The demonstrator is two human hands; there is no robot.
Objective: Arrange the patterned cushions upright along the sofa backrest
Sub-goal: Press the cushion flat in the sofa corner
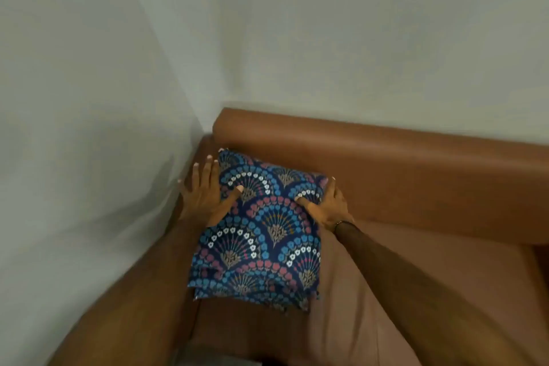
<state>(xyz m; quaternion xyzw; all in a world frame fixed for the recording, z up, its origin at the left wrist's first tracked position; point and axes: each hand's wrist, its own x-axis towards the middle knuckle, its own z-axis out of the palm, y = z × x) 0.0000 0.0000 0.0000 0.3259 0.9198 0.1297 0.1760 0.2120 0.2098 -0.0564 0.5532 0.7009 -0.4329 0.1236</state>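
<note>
Reaching in from the bottom of the frame, two bare forearms run up toward the middle, where both hands meet a square navy cushion printed with blue, pink and white fan-shaped flower motifs (261, 232). Its lower edge sits on the tan leather sofa seat (371, 291) in the lower centre, and what look like further patterned edges are layered beneath that edge, so it may rest on a stack; how many cushions that makes is hard to tell.

The left hand (205, 190) lies against the cushion's upper left side with its fingers (208, 169) spread and straight, thumb pressed onto the fabric, bracing rather than clenching. The right hand (329, 202), a thin band at its wrist, clasps the upper right corner, thumb on the front face and the other fingers wrapped out of sight behind.

Beyond the hands, the cushion's top edge leans against the rounded brown leather backrest (386, 151), in the corner beside the sofa arm at centre left. It looks tilted, not yet fully upright, so the task seems early: one cushion is being set, the rest of the backrest in view is bare.

Farthest off, pale grey walls (267, 24) fill the upper frame. The sofa is cut off at right, and the picture is slightly blurred.
</note>
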